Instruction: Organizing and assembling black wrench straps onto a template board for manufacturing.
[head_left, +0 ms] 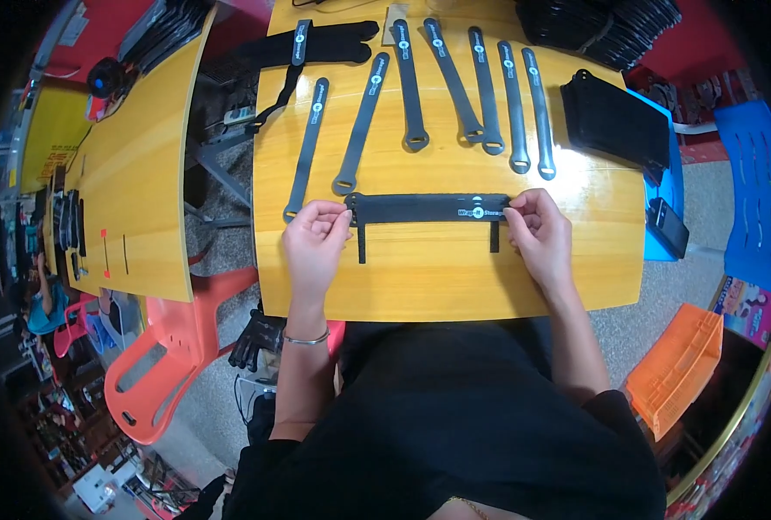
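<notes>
Both hands, left hand (316,236) and right hand (537,230), pinch opposite ends of a black fabric strap (429,209) at frame centre; seemingly light, limp, best gripped endwise.

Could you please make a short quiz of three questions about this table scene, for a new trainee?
1. True or false: both hands, the left hand and the right hand, pinch the ends of the wide black strap lying across the yellow table.
2. Multiple choice: the loose narrow straps lie A) fanned out beyond the wide black strap, B) on the floor, C) on the red plastic chair.
3. Fill in: at the table's right edge lies a black ____ of flat pieces.

Key: 1 true; 2 A; 3 stack.
</notes>
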Demonstrator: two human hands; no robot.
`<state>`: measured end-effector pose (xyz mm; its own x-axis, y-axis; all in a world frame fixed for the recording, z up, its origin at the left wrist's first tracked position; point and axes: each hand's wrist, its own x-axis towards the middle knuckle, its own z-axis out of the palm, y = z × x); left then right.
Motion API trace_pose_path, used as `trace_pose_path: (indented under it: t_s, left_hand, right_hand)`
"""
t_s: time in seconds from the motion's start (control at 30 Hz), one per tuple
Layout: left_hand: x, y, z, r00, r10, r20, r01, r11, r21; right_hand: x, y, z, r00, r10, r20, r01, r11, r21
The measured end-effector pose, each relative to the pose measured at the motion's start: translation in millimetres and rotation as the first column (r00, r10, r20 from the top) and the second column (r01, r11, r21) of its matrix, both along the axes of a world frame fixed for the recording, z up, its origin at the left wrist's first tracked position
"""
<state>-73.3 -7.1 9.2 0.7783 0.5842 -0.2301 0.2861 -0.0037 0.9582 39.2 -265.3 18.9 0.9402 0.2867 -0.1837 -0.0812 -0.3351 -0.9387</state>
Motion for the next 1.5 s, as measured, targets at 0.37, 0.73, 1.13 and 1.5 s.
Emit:
trace_pose_path:
  t_s: [0.37,0.73,1.13,1.5]
  left_hand:
    - [-1,1,-3,1.000,-0.014,0.027,0.014,1.000,0.003]
    - [-1,0,-4,0.999,-0.005,0.034,0.005,1.000,0.000]
    - [-2,-2,-3,0.999,-0.005,0.036,0.004,1.000,0.027]
    - [-2,-1,-11,0.997,-0.004,0.078,-0.011,0.981,0.195]
  right_hand:
    - [0,-1,-4,0.996,0.019,0.084,-0.013,0.998,-0.066]
    - [0,-1,-5,0.996,0.022,0.091,-0.014,0.996,-0.086]
    - [-2,2,0,0.993,0.028,0.117,-0.012,0.990,-0.143]
    - [-3,6,-2,0.957,0.050,0.286,0.014,0.976,-0.217]
